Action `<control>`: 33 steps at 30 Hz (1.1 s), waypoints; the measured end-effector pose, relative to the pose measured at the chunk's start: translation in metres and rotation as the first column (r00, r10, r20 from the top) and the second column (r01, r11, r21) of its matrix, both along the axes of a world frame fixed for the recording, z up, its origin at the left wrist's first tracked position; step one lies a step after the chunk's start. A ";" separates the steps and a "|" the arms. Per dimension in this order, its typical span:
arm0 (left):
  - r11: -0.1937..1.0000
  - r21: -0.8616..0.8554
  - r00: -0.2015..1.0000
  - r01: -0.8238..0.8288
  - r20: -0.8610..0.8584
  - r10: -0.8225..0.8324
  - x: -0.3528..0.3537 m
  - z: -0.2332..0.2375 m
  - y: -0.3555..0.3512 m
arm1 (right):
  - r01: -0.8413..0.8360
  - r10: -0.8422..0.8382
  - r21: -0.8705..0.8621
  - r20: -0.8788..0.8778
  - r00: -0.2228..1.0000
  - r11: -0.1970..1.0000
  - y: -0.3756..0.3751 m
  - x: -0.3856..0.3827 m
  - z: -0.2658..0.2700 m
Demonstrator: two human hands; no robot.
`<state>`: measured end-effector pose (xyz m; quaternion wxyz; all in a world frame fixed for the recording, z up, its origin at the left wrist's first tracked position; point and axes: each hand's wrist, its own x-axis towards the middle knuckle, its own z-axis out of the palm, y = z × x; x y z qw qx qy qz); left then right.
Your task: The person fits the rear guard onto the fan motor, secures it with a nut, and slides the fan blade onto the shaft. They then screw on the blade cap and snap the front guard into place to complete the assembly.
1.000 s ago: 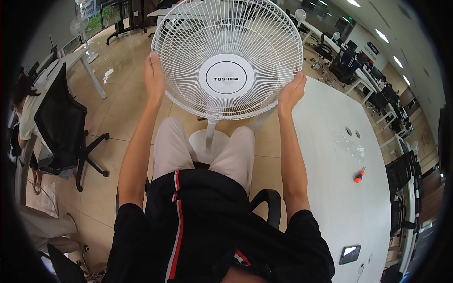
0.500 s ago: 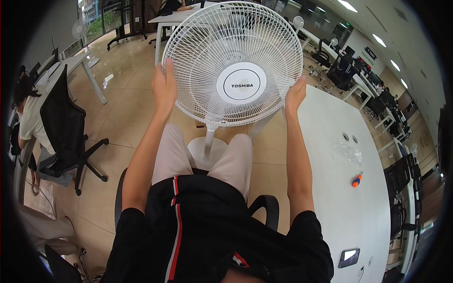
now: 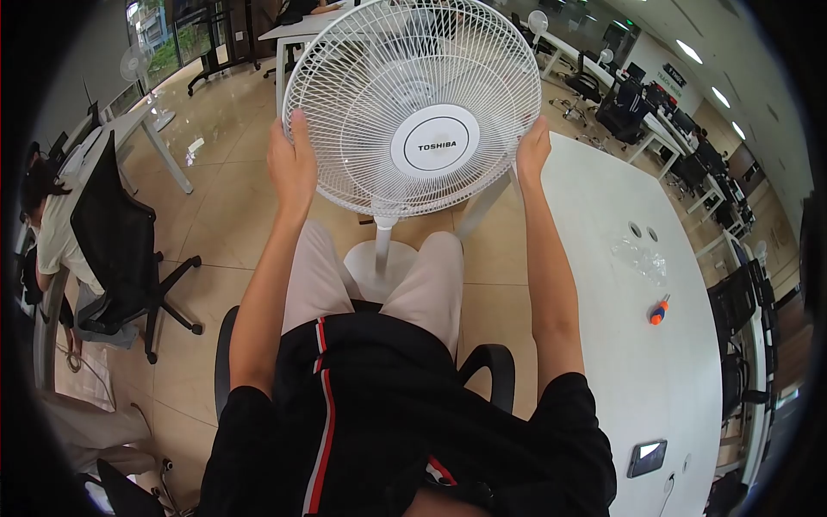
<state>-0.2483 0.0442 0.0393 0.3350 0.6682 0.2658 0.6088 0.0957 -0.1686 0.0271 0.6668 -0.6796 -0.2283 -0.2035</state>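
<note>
A white pedestal fan (image 3: pixel 436 143) with a round wire guard and a TOSHIBA badge stands between my knees. Its short pole (image 3: pixel 383 237) rises from a round white base (image 3: pixel 357 260). My left hand (image 3: pixel 293 164) grips the guard's left rim, thumb to the front and the other fingers hidden behind it. On the opposite rim, my right hand (image 3: pixel 533 155) holds the guard at about the same height. The guard leans slightly, its badge lettering rising to the right. Behind the wires, the blades are hard to make out.
On the white table (image 3: pixel 594 258) at my right lie a crumpled clear plastic bag (image 3: pixel 642 260), an orange-and-blue screwdriver (image 3: pixel 659 310) and a phone (image 3: pixel 647 458). A black office chair (image 3: pixel 116 233) stands at left beside a seated person (image 3: pixel 65 228). Other desks and fans stand farther back.
The fan head and both hands sit slightly higher and more to the left in view, and the guard has turned a little counterclockwise. Both hands keep their hold; the whole view has shifted slightly.
</note>
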 end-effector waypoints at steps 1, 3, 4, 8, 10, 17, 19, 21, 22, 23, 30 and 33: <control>1.000 -0.002 1.000 0.011 -0.004 -0.011 -0.001 0.002 -0.002 | -0.014 0.014 -0.018 -0.020 1.000 1.000 0.000 -0.002 0.003; 0.999 -0.008 0.999 0.034 -0.010 -0.034 -0.004 0.005 -0.007 | -0.024 0.024 -0.005 0.000 1.000 1.000 0.003 0.000 0.002; 1.000 -0.008 1.000 0.028 -0.007 -0.028 -0.002 0.001 -0.004 | -0.027 0.027 0.000 0.010 1.000 1.000 0.002 0.001 0.001; 0.996 -0.055 0.998 0.063 0.029 -0.062 0.002 -0.007 -0.003 | -0.042 0.042 -0.014 -0.025 0.999 0.999 -0.002 -0.008 0.004; 0.995 -0.065 0.996 0.074 0.062 -0.070 0.004 -0.010 -0.002 | -0.034 0.032 -0.030 -0.042 0.999 0.999 -0.003 -0.012 0.005; 0.999 -0.037 0.993 0.031 0.116 -0.026 0.025 -0.025 0.020 | -0.039 0.038 0.018 0.043 0.998 0.999 -0.005 -0.014 -0.007; 0.996 -0.049 0.990 0.079 0.124 -0.072 0.027 -0.024 0.034 | -0.044 0.040 0.061 0.058 0.998 0.997 -0.006 -0.018 -0.015; 0.987 -0.063 0.979 0.150 0.150 -0.139 0.027 -0.021 0.054 | -0.024 0.020 0.064 0.069 0.997 0.998 -0.011 -0.043 -0.013; 0.976 -0.071 0.968 0.207 0.162 -0.194 0.026 -0.022 0.061 | -0.015 0.010 0.063 0.073 0.997 0.998 -0.014 -0.054 -0.011; 0.961 -0.078 0.953 0.264 0.174 -0.247 0.024 -0.019 0.066 | -0.014 0.009 0.055 0.086 0.996 0.998 -0.015 -0.058 -0.012; 0.943 -0.186 0.948 0.276 0.213 -0.236 0.011 -0.026 0.069 | -0.057 0.046 0.153 0.074 0.996 0.987 0.003 -0.054 -0.016; 0.942 -0.173 0.943 0.286 0.224 -0.245 0.010 -0.028 0.069 | -0.148 0.166 0.314 -0.030 0.986 0.938 0.018 -0.043 -0.017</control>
